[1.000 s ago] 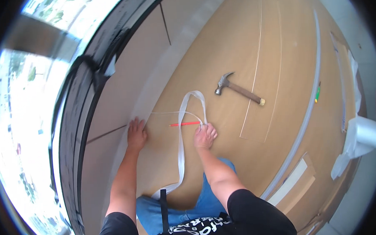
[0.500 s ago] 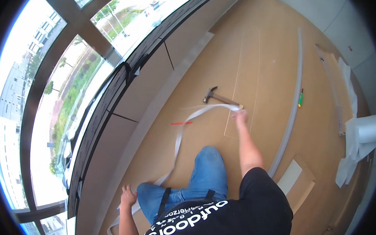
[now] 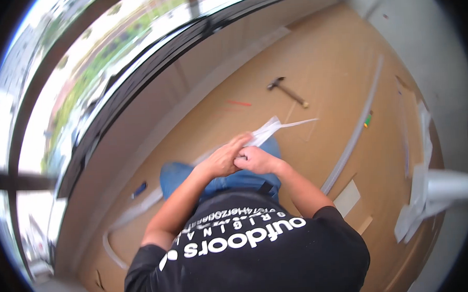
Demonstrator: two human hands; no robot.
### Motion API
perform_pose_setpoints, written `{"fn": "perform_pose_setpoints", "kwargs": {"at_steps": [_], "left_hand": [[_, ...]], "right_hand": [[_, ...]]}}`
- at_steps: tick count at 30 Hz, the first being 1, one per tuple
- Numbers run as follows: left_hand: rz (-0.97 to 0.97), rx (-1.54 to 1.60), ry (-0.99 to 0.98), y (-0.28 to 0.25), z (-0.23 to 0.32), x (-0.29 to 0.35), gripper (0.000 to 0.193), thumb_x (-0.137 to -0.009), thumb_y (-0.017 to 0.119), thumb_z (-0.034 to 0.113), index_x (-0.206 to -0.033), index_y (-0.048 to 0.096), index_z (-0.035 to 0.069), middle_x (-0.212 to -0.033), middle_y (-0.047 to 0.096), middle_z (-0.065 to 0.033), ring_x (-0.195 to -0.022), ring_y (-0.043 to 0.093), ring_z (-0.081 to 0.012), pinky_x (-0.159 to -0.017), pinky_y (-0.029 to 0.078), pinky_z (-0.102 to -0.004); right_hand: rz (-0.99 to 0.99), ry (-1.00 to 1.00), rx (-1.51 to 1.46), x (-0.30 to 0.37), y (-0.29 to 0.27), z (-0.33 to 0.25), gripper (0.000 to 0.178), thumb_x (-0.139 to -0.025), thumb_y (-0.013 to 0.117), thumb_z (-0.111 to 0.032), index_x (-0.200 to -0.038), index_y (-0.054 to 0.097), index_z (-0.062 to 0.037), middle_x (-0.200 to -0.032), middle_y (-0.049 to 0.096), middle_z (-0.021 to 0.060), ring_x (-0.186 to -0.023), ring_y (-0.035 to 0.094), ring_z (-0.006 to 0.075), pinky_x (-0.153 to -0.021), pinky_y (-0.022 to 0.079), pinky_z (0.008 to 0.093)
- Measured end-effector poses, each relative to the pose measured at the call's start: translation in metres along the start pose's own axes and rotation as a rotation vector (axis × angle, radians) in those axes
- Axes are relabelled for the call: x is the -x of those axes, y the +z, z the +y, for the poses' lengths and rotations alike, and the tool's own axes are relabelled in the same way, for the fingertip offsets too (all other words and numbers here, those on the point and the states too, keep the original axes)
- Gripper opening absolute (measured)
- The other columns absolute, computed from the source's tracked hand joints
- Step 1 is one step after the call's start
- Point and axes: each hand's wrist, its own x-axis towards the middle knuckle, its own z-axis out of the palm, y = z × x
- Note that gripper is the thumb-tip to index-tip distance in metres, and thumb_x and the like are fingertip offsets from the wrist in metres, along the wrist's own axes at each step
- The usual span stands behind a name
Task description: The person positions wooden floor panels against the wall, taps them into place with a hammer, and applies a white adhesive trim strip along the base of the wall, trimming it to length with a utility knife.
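My left hand [image 3: 225,158] and my right hand [image 3: 259,160] meet above my lap, both closed on a long, thin white strip [image 3: 265,133]. Its loose end fans out past my fingers, with a narrow tail pointing right. The strip's other part [image 3: 137,208] runs along the floor to my left and curls back near my elbow. How the strip lies inside my fingers is hidden. Beyond my hands a claw hammer [image 3: 291,94] with a wooden handle rests on the brown floor covering, beside a thin red piece [image 3: 239,103].
At the left lies a small blue tool [image 3: 139,190]. A long grey strip [image 3: 359,129] curves along the right, beside a green-handled tool [image 3: 368,120]. Further right are a white roll [image 3: 444,185] and cardboard [image 3: 365,225]. Windows [image 3: 80,95] and a low wall [image 3: 153,81] border the left.
My right hand has drawn back from near the hammer to my lap, bringing the strip's end. My left hand has come up from beside my knee to meet it. The view has turned.
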Motion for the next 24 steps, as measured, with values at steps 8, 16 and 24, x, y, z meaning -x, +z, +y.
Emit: {"fn": "perform_pose_setpoints", "kwargs": {"at_steps": [8,16,24], "left_hand": [[0.616,0.116,-0.912,-0.06,-0.061,0.235,0.025,-0.101,0.056,0.017,-0.119,0.066,0.002,-0.107,0.073,-0.0186,-0.1,0.069,-0.0331,-0.086,0.053,-0.0419],[0.663,-0.022,-1.574,-0.05,-0.023,0.428,0.078,-0.091,0.073,0.054,-0.141,0.053,-0.002,-0.133,0.065,-0.027,-0.126,0.063,-0.0377,-0.105,0.048,-0.0435],[0.286,0.006,-1.506,0.004,-0.025,0.354,0.056,-0.097,0.063,0.054,-0.115,0.07,0.002,-0.109,0.072,-0.0289,-0.107,0.069,-0.0433,-0.091,0.053,-0.0502]], "right_hand": [[0.16,-0.086,-0.194,-0.004,-0.009,-0.117,0.052,-0.096,0.069,-0.008,-0.145,0.051,-0.0026,-0.129,0.059,0.0073,-0.088,0.057,0.0085,-0.078,0.051,0.0254],[0.226,-1.174,-0.005,-0.031,-0.012,-0.316,0.072,-0.093,0.076,-0.03,-0.148,0.044,0.0015,-0.148,0.051,0.0181,-0.106,0.062,0.0221,-0.089,0.051,0.0333],[0.423,-1.297,0.201,-0.053,-0.061,-0.324,0.071,-0.094,0.074,-0.032,-0.149,0.044,0.0015,-0.149,0.049,0.0194,-0.115,0.058,0.025,-0.096,0.047,0.0371]]}}
